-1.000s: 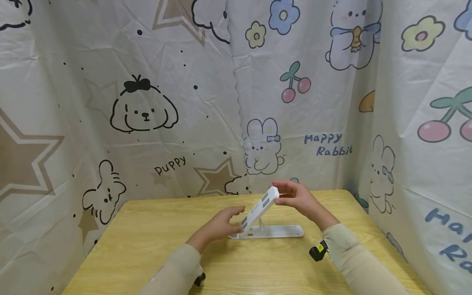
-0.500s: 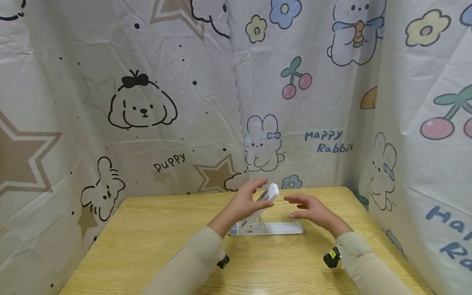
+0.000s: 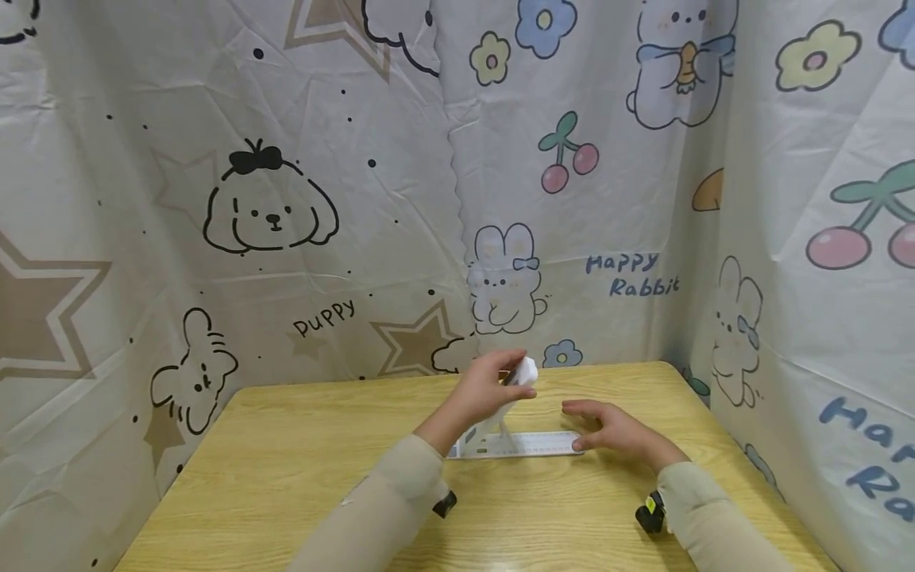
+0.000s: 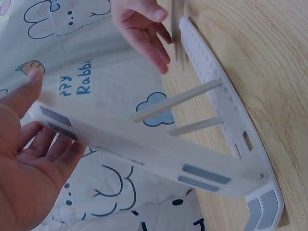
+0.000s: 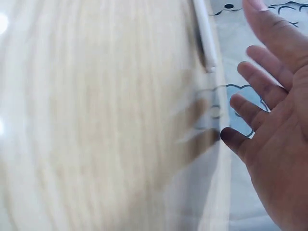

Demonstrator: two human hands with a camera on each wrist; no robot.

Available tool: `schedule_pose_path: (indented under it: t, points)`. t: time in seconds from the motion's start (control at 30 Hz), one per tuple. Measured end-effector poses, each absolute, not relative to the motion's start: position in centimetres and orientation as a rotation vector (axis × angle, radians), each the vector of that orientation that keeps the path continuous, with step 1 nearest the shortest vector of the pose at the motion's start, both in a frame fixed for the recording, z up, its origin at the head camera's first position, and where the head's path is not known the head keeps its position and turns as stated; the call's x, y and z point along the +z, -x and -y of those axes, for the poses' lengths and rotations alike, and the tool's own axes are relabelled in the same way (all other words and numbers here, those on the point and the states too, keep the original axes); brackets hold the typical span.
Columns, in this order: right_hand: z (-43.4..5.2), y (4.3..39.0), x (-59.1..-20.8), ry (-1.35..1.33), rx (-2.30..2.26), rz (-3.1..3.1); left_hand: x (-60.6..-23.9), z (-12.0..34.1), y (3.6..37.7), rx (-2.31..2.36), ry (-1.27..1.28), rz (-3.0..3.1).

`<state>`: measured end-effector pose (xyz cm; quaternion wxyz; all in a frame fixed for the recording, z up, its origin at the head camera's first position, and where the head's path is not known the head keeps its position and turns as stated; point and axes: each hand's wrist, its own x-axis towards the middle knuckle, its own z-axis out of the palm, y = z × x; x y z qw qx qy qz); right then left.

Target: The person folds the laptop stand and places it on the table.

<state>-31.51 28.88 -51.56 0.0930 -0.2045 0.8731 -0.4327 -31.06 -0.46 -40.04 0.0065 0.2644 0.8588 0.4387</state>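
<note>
So there's this white folding stand (image 3: 511, 433) sitting toward the far edge of the wooden bench (image 3: 286, 477), a bit right of the middle. Its flat base (image 3: 532, 445) is lying on the bench top and the support panel (image 4: 134, 144) is tilting up off it, propped by two thin struts (image 4: 180, 98).

The left hand (image 3: 486, 389) is gripping the raised top end of that panel, thumb on one face and fingers curling round the other; the left wrist view is showing that pretty clearly. The right hand (image 3: 608, 429) is lying flat with fingers stretched out, resting at the right end of the base. I can't tell whether it's actually pressing down or just touching it. The right wrist view is too blurry to help, just spread fingers (image 5: 260, 82).

A cartoon-print curtain (image 3: 286, 199) with puppies, rabbits and cherries is hanging around the far and right edges of the bench.
</note>
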Motion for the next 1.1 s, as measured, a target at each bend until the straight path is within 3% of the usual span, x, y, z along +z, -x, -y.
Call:
schedule_pose_path:
  t: [0.57, 1.1]
  points:
    - [-30.3, 31.1, -53.6, 0.659, -1.291, -2.559, -40.2, -0.2, 30.7, 1.451, -0.790, -2.678]
    - [-29.1, 29.5, -53.8, 0.664, -1.284, -2.572, -40.6, 1.4, 32.3, 1.493, -0.966, -2.489]
